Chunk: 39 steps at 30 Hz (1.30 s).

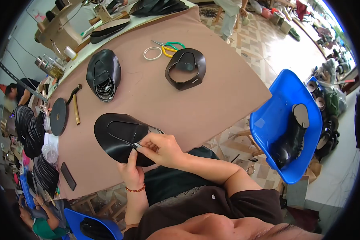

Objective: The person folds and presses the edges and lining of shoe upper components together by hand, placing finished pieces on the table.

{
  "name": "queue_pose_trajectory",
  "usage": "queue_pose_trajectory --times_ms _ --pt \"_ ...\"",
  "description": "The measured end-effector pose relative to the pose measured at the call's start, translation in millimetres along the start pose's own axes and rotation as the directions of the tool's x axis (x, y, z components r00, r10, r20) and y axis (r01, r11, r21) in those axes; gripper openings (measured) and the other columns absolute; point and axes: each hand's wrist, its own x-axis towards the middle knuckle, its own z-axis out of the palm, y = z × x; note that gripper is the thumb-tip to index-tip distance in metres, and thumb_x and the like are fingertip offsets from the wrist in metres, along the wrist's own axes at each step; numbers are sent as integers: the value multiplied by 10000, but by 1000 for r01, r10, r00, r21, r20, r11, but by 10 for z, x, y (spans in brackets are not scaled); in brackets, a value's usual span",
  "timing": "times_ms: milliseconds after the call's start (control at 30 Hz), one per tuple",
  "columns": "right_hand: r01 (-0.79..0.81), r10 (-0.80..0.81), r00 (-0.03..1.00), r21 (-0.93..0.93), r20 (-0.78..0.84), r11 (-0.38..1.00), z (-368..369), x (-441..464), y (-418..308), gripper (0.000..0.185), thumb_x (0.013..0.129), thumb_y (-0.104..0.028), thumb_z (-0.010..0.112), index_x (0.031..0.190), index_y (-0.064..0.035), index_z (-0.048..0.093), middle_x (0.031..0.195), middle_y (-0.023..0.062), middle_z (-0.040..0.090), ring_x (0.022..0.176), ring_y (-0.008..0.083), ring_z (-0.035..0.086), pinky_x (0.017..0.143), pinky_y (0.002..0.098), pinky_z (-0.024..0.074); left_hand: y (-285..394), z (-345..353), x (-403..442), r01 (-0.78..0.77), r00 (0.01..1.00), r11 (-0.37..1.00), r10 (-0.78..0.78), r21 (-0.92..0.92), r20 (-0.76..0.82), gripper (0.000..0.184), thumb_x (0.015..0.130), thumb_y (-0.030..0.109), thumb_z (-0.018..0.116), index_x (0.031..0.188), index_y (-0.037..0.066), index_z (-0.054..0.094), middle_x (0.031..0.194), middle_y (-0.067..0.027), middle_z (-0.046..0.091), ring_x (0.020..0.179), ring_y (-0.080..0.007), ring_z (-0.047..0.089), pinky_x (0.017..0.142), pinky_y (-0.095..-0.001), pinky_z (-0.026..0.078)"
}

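A black leather shoe upper (112,134) lies at the front edge of the brown-covered table. My left hand (133,173) holds its near edge, the thumb on top of the leather. Over the same edge, my right hand (160,149) pinches a small whitish piece between thumb and fingertips, close to the left thumb. Beyond them sits a stack of black uppers (103,72). A single ring-shaped upper (196,64) rests further right, beside yellow-and-green-handled scissors (170,47) and a white tape ring (152,53).
At the left are a hammer (76,108), a black disc (58,117) and a phone (68,176). A blue chair (286,100) at the right holds a black boot (288,148). Sewing machines stand at the back left. Other people are at the left and beyond the table.
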Motion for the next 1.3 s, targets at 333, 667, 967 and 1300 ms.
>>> queue_pose_trajectory --times_ms 333,667,967,1300 --pt "241 -150 949 -334 276 911 -224 33 43 123 783 -106 624 855 -13 661 837 141 664 767 313 662 685 390 536 -13 -73 -136 -66 996 970 51 236 70 292 905 -3 567 1192 -57 553 1184 -117 594 1070 -205 567 962 -347 444" --pt "339 -122 902 -507 414 793 -181 128 23 141 698 -161 641 699 -29 690 694 152 668 676 316 669 618 399 539 158 62 3 -213 975 513 163 831 150 246 899 30 627 1073 -141 593 1030 -164 664 887 -178 649 801 -283 524" --pt "119 -31 963 -322 266 939 -216 -98 96 153 586 -118 619 662 5 668 618 150 641 604 314 648 571 403 521 359 13 -64 -300 947 486 52 821 316 293 899 26 628 1147 -118 571 1094 -141 647 886 -181 628 806 -290 514" --pt "-27 2 923 59 385 998 -221 -84 280 158 629 -125 619 700 -3 690 593 128 636 599 280 649 575 355 521 394 -176 -66 -99 957 748 -108 656 268 305 893 11 626 1161 -118 556 1122 -131 627 932 -146 601 846 -267 479"
